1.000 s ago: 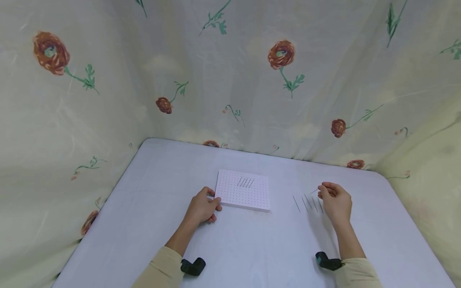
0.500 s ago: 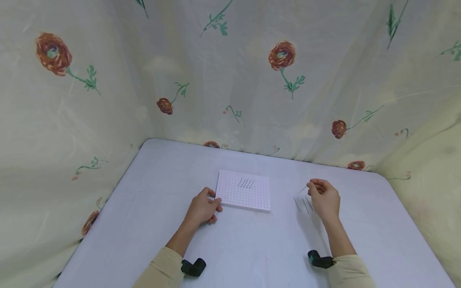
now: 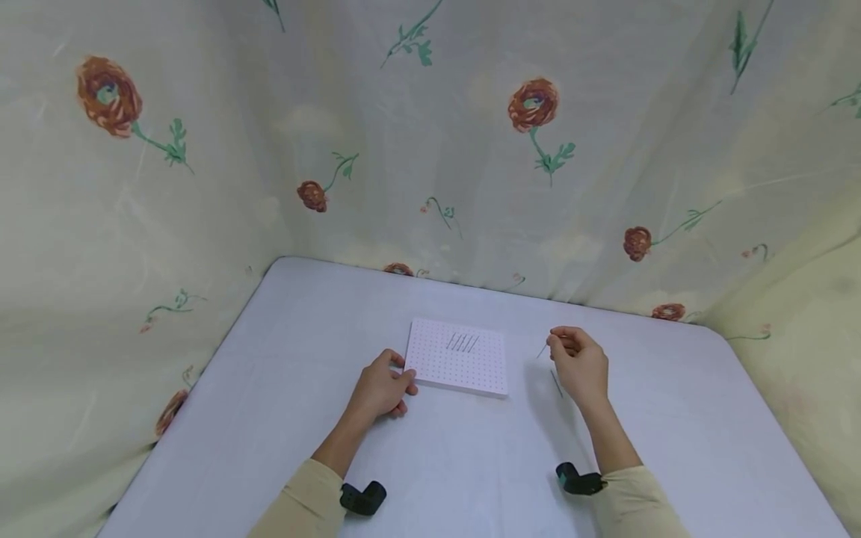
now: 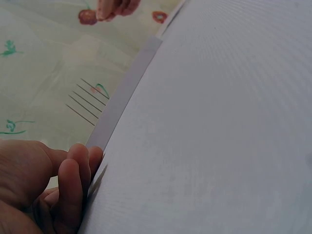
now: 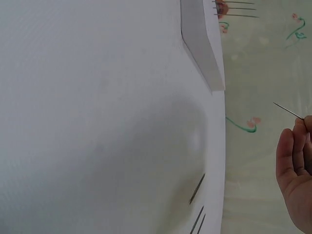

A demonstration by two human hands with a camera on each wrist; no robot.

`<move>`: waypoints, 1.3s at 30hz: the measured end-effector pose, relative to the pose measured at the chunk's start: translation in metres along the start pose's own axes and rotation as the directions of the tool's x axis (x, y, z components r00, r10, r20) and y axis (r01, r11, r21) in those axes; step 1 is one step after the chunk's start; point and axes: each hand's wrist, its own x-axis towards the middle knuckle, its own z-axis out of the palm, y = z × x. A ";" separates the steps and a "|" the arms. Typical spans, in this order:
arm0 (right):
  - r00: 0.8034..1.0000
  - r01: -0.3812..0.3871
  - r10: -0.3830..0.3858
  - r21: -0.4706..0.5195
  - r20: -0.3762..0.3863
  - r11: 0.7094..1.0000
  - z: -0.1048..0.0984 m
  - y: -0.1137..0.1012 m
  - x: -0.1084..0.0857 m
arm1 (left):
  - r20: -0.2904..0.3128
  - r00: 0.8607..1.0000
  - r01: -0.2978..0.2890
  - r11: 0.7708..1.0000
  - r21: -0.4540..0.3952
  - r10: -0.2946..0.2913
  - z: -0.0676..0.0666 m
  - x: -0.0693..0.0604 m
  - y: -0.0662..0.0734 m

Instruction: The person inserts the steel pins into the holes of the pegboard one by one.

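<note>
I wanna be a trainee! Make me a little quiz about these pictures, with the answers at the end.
1. True or false: the left hand touches the white board.
2. What does the right hand pinch?
A) a cup
B) a thin rod
C) a ball
3. Fill the gap: in the head view, the loose rod on the table lies to the ____ of the white board.

Key: 1 true; 2 B; 3 right.
</note>
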 end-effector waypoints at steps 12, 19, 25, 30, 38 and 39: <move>0.995 0.083 -0.082 -0.011 0.062 0.996 0.031 -0.020 -0.003 | 0.011 1.000 -0.007 1.000 0.003 0.007 -0.001 0.002 0.001; 0.987 0.130 -0.126 -0.037 0.096 0.991 0.046 -0.028 -0.007 | 0.010 1.000 -0.009 1.000 0.010 0.009 0.000 0.004 0.000; 0.983 0.150 -0.145 -0.034 0.114 0.988 0.056 -0.033 -0.012 | 0.011 1.000 -0.001 1.000 0.000 0.001 0.000 0.003 -0.002; 0.985 0.141 -0.136 -0.033 0.104 0.990 0.063 -0.037 -0.012 | 0.010 1.000 0.001 1.000 -0.011 -0.001 -0.001 0.003 -0.002; 0.987 0.134 -0.127 -0.071 0.101 0.988 0.072 -0.038 -0.012 | 0.009 1.000 -0.002 1.000 -0.016 0.002 -0.002 0.000 0.000; 0.987 0.136 -0.128 -0.075 0.101 0.988 0.073 -0.038 -0.012 | 0.010 1.000 -0.003 1.000 -0.018 0.003 -0.002 0.000 0.000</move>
